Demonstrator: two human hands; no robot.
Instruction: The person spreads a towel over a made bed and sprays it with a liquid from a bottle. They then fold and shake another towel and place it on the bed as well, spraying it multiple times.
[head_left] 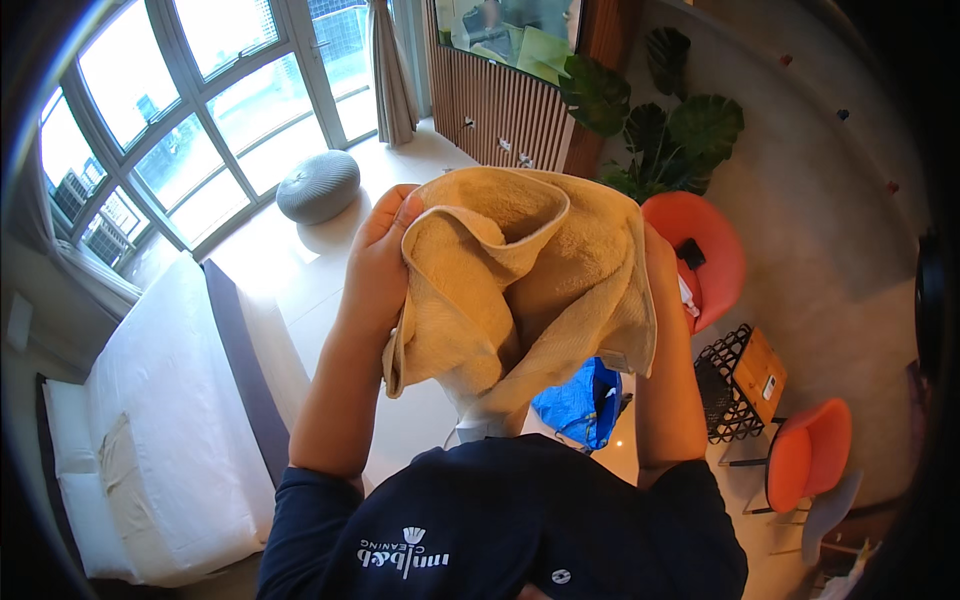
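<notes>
A tan terry towel hangs bunched and folded in front of my chest, held up between both arms. My left hand grips its upper left edge, with the thumb showing over the cloth. At the opposite edge, my right hand has hold of the towel; the cloth hides most of its fingers. Loose folds droop in the middle, and a small label shows near the lower right corner.
On the left stands a bed with white bedding. A grey pouf sits by the windows. To the right are a red-orange armchair, a small table and an orange chair. A blue bag lies below the towel.
</notes>
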